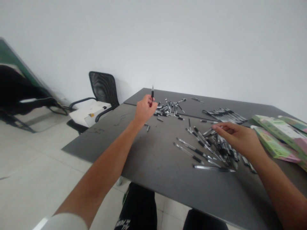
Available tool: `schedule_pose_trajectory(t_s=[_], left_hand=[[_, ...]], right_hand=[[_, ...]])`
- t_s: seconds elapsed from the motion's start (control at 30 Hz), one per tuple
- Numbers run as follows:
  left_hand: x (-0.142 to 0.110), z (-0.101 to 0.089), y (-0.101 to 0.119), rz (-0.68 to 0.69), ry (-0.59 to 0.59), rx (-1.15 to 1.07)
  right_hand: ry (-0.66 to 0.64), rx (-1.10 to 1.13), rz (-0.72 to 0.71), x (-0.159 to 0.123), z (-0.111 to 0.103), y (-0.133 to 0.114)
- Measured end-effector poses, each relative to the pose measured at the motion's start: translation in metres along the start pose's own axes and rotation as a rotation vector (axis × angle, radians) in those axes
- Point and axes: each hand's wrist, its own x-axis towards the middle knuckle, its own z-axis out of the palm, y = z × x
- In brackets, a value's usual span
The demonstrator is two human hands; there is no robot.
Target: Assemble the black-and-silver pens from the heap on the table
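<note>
My left hand (pixel 145 108) is closed around a pen (pixel 153 92) held upright, its bare tip pointing up and its dark grip showing above the fingers. Behind that hand lies a heap of small black and clear pieces (pixel 168 109) that look like pen caps and pens. Over on the right, my right hand (pixel 236 135) reaches across a loose pile of clear pens with black grips (pixel 199 151). Its thumb and forefinger are pinched at the pile's upper edge; what they hold, if anything, blends with the pens there.
A neat row of pens (pixel 225 115) lies beyond the right hand. Green and pink boxes (pixel 280 137) are stacked at the right of the grey table (pixel 153 163). Left of the table stands a black mesh chair (pixel 103 86) with a white box (pixel 92 113) on its seat.
</note>
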Motion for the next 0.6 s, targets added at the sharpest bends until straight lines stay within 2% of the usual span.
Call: schedule_pose_trajectory(t_s=[0.17, 0.23, 0.37, 0.5, 0.6], left_hand=[[-0.002, 0.0, 0.0, -0.021, -0.016, -0.072], [-0.003, 0.0, 0.0, -0.035, 0.004, -0.098], [-0.001, 0.003, -0.003, -0.058, 0.051, -0.147], [-0.002, 0.005, -0.003, 0.008, 0.05, -0.122], [-0.004, 0.004, 0.0, 0.031, 0.024, -0.103]], right_hand=[[0.029, -0.004, -0.053, -0.004, -0.006, -0.006], [-0.005, 0.036, -0.099, -0.006, -0.009, -0.008], [-0.282, 0.091, -0.198, -0.013, -0.016, -0.017], [-0.602, 0.053, -0.236, -0.022, -0.023, -0.032], [-0.756, 0.037, -0.268, -0.025, -0.025, -0.033]])
